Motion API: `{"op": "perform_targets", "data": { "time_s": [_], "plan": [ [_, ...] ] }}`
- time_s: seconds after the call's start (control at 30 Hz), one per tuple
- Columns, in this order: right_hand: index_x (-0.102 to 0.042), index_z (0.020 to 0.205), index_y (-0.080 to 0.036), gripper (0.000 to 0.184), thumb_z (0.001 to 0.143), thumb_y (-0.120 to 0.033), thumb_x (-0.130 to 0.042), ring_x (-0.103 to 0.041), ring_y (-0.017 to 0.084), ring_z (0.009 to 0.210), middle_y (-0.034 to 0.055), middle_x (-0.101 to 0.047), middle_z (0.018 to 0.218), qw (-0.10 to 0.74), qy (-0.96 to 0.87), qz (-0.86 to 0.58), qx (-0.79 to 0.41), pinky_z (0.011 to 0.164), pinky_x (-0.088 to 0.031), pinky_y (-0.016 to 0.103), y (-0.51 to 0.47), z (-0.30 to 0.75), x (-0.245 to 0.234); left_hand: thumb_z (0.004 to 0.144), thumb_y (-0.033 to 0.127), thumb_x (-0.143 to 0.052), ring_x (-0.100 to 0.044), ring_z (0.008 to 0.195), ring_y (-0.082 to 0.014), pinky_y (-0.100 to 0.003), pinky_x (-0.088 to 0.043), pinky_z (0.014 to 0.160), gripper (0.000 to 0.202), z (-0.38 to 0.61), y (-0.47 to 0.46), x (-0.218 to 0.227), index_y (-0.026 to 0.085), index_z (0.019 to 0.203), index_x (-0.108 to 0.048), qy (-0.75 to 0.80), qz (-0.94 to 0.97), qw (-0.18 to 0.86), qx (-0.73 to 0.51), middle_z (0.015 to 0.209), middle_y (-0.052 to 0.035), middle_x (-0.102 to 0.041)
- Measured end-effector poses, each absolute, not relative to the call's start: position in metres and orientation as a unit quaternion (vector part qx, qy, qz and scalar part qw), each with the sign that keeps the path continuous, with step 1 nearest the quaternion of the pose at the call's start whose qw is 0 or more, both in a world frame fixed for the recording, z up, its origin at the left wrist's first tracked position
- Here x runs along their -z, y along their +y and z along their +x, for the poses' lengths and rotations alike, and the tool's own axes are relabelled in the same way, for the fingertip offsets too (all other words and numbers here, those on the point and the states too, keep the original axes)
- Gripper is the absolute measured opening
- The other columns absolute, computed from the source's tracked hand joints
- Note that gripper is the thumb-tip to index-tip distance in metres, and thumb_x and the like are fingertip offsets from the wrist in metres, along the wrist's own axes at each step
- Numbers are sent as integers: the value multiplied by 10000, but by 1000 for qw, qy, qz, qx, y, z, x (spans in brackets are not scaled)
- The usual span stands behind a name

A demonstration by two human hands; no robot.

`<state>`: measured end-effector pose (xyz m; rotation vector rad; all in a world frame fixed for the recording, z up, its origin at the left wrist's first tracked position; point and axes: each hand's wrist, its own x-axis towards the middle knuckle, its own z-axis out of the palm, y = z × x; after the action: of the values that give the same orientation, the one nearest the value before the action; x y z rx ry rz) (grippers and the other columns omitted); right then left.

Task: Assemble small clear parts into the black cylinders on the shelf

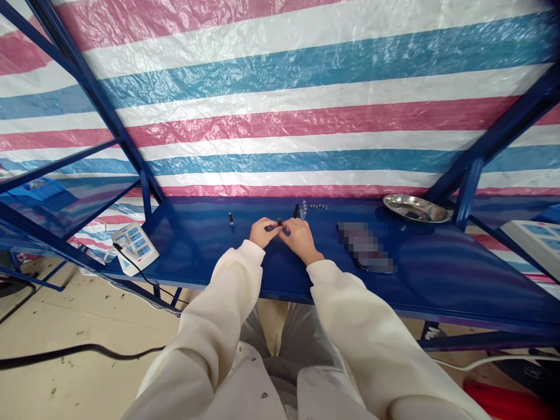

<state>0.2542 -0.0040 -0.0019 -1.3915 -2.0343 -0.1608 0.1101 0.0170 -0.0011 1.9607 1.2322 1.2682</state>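
Note:
Both of my hands rest together on the blue metal shelf (437, 274). My left hand (263, 231) is curled, its fingertips pinching a small dark cylindrical part (279, 221). My right hand (300, 235) lies beside it, fingers bent and touching the same part. Another small dark cylinder (230, 219) stands alone to the left. Just beyond my fingers stand a dark part (296, 210), pale small parts (303, 209) and a row of tiny metal pieces (318, 206).
A shiny metal dish (415, 208) sits at the back right near a blue upright (466, 192). A blurred flat object (366, 247) lies right of my hands. A white power strip (135, 247) with cable hangs at the left edge; another (534, 236) sits far right. A striped tarp (306, 93) backs the shelf.

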Motion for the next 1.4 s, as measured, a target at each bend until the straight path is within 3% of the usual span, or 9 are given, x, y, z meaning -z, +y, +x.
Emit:
{"op": "perform_targets", "data": {
  "time_s": [0.2, 0.47, 1.07, 1.4],
  "plan": [
    [-604, 887, -156, 174, 840, -256, -470, -511, 194, 764, 56, -588, 757, 333, -804, -491, 37, 683, -307, 301, -6, 252, 2, 710, 286, -664, -571, 631, -107, -239, -478, 669, 134, 102, 15, -6, 165, 749, -707, 538, 693, 208, -433, 729, -27, -664],
    [-614, 901, -162, 183, 841, -216, -449, -535, 189, 766, 51, -597, 758, 340, -802, -491, 6, 699, -343, 295, -8, 254, 4, 787, 375, -554, -639, 881, -245, -328, -471, 749, 262, 54, 23, -26, 247, 953, -711, 796, 532, 101, -269, 915, -90, -700],
    [-612, 860, -168, 186, 836, -218, -435, -548, 180, 728, 47, -586, 718, 350, -798, -491, -1, 693, -358, 291, -9, 257, 1, 789, 361, -540, -639, 926, -266, -335, -476, 761, 260, 43, 31, -19, 245, 949, -709, 826, 508, 106, -219, 974, -111, -687],
    [-573, 760, -183, 201, 841, -274, -413, -505, 179, 686, 44, -545, 666, 443, -709, -548, 38, 693, -358, 300, -11, 266, -6, 783, 357, -542, -643, 913, -261, -335, -483, 744, 254, 45, 32, -19, 238, 923, -718, 826, 512, 100, -213, 959, -117, -690]
  ]
}}
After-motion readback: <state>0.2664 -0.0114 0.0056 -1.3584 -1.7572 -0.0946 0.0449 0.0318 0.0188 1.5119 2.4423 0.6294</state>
